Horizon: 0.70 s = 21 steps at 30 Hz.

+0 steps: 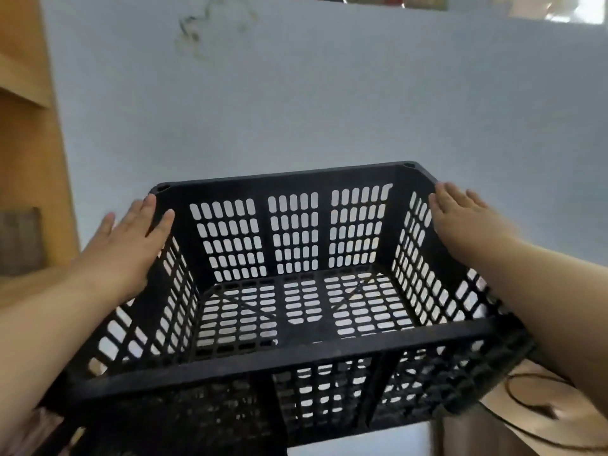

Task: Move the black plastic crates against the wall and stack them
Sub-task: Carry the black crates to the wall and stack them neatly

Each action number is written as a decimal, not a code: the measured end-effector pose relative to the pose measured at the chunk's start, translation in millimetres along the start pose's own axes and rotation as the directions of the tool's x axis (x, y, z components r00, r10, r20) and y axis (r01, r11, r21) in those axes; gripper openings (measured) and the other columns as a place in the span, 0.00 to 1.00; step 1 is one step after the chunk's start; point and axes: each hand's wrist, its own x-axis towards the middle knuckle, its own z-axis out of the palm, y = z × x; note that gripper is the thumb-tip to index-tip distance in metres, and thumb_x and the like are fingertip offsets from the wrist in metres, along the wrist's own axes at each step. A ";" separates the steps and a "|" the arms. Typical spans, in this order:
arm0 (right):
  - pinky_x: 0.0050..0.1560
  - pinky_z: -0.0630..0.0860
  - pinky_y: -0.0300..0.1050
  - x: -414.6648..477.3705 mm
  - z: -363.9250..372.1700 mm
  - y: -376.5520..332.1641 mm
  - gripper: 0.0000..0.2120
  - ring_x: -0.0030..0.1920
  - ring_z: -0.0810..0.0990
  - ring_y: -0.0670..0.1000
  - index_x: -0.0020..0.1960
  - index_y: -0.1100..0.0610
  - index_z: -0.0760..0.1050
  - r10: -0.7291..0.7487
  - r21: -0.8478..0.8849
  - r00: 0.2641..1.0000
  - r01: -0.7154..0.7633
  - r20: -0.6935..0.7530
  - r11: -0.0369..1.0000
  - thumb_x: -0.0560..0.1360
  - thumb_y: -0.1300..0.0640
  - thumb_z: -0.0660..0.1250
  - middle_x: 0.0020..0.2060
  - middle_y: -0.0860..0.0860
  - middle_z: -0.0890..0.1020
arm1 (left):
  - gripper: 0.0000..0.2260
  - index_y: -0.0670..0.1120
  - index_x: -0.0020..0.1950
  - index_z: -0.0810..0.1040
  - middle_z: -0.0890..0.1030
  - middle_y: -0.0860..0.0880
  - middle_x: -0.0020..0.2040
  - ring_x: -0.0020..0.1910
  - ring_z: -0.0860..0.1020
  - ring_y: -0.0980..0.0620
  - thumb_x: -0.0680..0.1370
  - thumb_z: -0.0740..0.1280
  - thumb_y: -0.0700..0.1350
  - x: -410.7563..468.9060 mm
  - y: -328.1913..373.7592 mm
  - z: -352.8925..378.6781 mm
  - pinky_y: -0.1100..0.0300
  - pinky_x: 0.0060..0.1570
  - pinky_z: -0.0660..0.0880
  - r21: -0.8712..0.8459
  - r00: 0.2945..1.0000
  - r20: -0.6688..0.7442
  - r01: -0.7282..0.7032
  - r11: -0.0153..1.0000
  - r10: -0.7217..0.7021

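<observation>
A black plastic crate [296, 360] with slotted walls and an empty inside fills the middle of the view, its far side close to the pale blue wall [312, 103]. My left hand [131, 245] lies with straight fingers against the crate's left rim near the far corner, the thumb reaching over the edge. On the right rim near the far right corner, my right hand [460, 218] rests flat, fingers straight. Neither hand curls round the crate. What the crate stands on is hidden beneath it.
A wooden shelf unit [29, 133] stands at the left, close to the crate. Low at the right is a brown cardboard surface [539, 419] with a dark cable [516, 399] lying on it.
</observation>
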 end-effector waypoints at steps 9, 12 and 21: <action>0.74 0.44 0.51 91.8 13.0 -121.9 0.28 0.75 0.41 0.57 0.75 0.64 0.40 -0.168 0.155 0.986 0.163 0.020 0.974 0.78 0.65 0.49 0.75 0.60 0.40 | 0.46 0.50 0.72 0.29 0.28 0.45 0.73 0.73 0.31 0.48 0.72 0.64 0.35 23.1 -79.6 53.4 0.51 0.69 0.35 0.080 0.990 0.103 0.091 0.993 -0.099; 0.74 0.45 0.52 116.8 29.9 -163.8 0.28 0.76 0.41 0.57 0.75 0.64 0.41 -0.221 0.201 0.975 0.209 0.037 0.957 0.77 0.66 0.48 0.75 0.61 0.40 | 0.46 0.52 0.71 0.29 0.25 0.46 0.70 0.71 0.30 0.50 0.72 0.64 0.34 33.1 -99.0 80.1 0.51 0.70 0.35 0.060 0.980 0.152 0.124 0.990 -0.132; 0.75 0.46 0.52 152.9 77.6 -247.1 0.29 0.76 0.42 0.58 0.75 0.63 0.42 -0.275 0.278 0.947 0.224 0.163 0.934 0.77 0.66 0.49 0.75 0.61 0.40 | 0.45 0.55 0.71 0.30 0.26 0.49 0.70 0.71 0.31 0.51 0.73 0.62 0.33 79.8 -128.3 158.3 0.52 0.69 0.35 0.034 0.965 0.231 0.117 0.992 -0.122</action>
